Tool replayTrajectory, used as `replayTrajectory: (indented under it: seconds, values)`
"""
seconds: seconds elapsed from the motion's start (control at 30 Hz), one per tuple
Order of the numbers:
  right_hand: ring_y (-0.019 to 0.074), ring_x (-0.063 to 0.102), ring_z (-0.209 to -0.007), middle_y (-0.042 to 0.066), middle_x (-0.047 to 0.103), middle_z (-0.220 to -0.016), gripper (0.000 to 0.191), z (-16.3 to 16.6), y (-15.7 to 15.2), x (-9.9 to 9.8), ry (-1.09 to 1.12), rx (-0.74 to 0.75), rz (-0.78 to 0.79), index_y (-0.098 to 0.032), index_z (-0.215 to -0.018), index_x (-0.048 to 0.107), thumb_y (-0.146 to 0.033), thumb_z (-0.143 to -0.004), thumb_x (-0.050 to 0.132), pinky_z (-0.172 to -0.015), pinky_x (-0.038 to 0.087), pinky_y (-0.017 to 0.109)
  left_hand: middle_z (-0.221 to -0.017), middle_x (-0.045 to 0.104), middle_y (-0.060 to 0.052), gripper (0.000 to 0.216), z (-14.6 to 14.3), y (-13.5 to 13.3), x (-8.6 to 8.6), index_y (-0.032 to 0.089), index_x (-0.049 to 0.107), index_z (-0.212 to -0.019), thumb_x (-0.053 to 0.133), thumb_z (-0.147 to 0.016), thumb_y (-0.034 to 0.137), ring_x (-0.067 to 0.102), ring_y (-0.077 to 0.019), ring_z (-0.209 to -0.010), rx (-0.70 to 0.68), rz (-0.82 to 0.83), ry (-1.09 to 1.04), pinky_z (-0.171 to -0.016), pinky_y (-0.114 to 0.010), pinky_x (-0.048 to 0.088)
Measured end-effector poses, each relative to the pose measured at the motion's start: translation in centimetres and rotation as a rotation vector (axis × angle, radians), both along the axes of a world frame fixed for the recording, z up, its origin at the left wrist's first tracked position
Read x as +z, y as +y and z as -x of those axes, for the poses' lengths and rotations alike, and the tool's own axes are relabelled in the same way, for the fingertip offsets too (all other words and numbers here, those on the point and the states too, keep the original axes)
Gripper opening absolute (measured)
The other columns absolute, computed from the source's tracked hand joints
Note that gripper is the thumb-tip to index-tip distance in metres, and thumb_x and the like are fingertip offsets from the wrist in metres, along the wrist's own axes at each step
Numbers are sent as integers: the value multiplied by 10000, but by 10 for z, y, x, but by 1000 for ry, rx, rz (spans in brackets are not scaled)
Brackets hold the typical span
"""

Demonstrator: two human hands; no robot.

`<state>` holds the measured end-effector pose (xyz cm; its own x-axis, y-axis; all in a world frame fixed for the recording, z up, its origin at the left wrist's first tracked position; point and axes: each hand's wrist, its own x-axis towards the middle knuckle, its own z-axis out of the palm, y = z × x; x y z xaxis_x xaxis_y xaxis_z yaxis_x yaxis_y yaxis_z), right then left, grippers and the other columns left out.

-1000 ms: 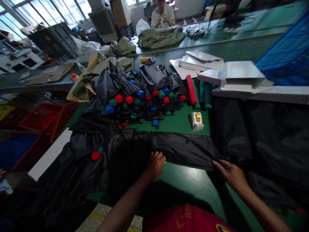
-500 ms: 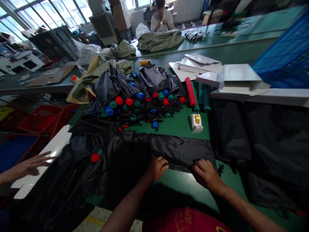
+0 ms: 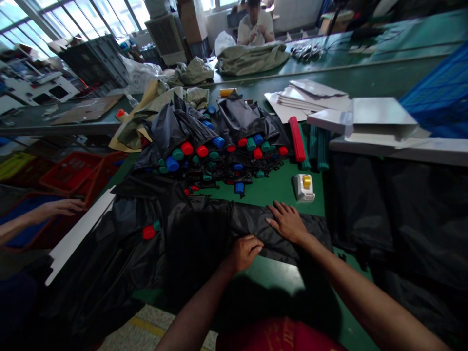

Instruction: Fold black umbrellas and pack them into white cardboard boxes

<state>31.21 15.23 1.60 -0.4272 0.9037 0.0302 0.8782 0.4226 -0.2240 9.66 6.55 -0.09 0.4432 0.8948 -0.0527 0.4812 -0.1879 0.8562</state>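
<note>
The black bag [image 3: 252,222] lies under spread right fingers [image 3: 281,211]; curled left fingers [image 3: 252,241] perhaps pinch it.

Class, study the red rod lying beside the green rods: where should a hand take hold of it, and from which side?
Probably best across its near end, from above and the near side. The red rod lies lengthwise, that end pointing toward the viewer, while black bags crowd its left and a green rod its right.

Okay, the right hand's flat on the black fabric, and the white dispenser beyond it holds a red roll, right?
The roll is yellow, not red, in the head view; the right hand does lie flat on the black fabric, the white dispenser beyond.
</note>
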Motion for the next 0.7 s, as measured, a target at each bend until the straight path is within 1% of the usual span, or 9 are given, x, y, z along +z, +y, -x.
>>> replayTrajectory:
  seconds: [0.07,0.1,0.23,0.3,0.37,0.47,0.5,0.57,0.7]
  values:
    - [335,470,-1193,152,523,-1382,513,-1,4,-10,-67,17,56,-213,-1369,510,-507,-960,410,-902,379,437,-931,712,-49,219,3,0,0,191,727,-961,524,-878,202,638,-158,-887,25,68,-27,-849,-278,478]
    - [326,489,-1153,142,545,-1348,512,-2,5,-13,-89,20,71,-230,-1365,510,-524,-965,386,-866,389,421,-932,721,-46,207,4,1,1,197,738,-943,549,-858,203,642,-162,-888,70,134,-60,-860,-283,474]
    - [306,519,-1056,133,598,-1185,507,-5,11,-9,-137,-16,101,-237,-1312,535,-555,-970,340,-788,397,384,-878,737,-31,119,0,5,2,211,763,-816,681,-730,201,648,-190,-898,368,451,-239,-903,-296,457]
    - [302,526,-1040,135,598,-1144,493,-5,15,-6,-154,-67,124,-223,-1251,568,-549,-975,323,-772,399,376,-793,724,-38,99,-5,5,1,188,755,-778,710,-706,238,651,-205,-839,495,530,-284,-861,-318,475]
    - [303,535,-1022,138,597,-1115,498,-4,19,-5,-169,-121,144,-206,-1188,592,-549,-980,298,-755,402,376,-772,706,-60,205,-12,3,1,157,743,-855,708,-728,314,650,-211,-788,618,586,-328,-793,-336,495]
    - [314,539,-1018,141,591,-1105,508,-4,20,-5,-179,-155,160,-200,-1169,590,-551,-981,275,-740,409,386,-927,698,-116,437,-25,2,5,132,670,-1074,713,-745,418,658,-216,-846,806,679,-466,-756,-333,514]
    - [320,537,-1023,141,589,-1108,515,-4,20,-5,-177,-150,160,-201,-1179,584,-562,-977,278,-741,411,393,-981,689,-130,485,-31,3,7,133,647,-1101,726,-735,442,658,-216,-877,851,704,-524,-770,-331,517]
    - [331,533,-1032,144,590,-1105,555,-4,18,-4,-165,-110,153,-196,-1186,578,-616,-950,302,-756,413,409,-1022,674,-137,517,-41,9,12,137,635,-1058,755,-700,490,655,-211,-911,920,744,-637,-818,-334,516]
    - [341,540,-1011,171,600,-1049,682,-6,17,-2,-149,-42,149,-142,-1096,599,-740,-854,380,-790,414,419,-961,661,-123,573,-55,27,21,151,609,-946,802,-607,571,648,-217,-911,1027,803,-788,-873,-371,507]
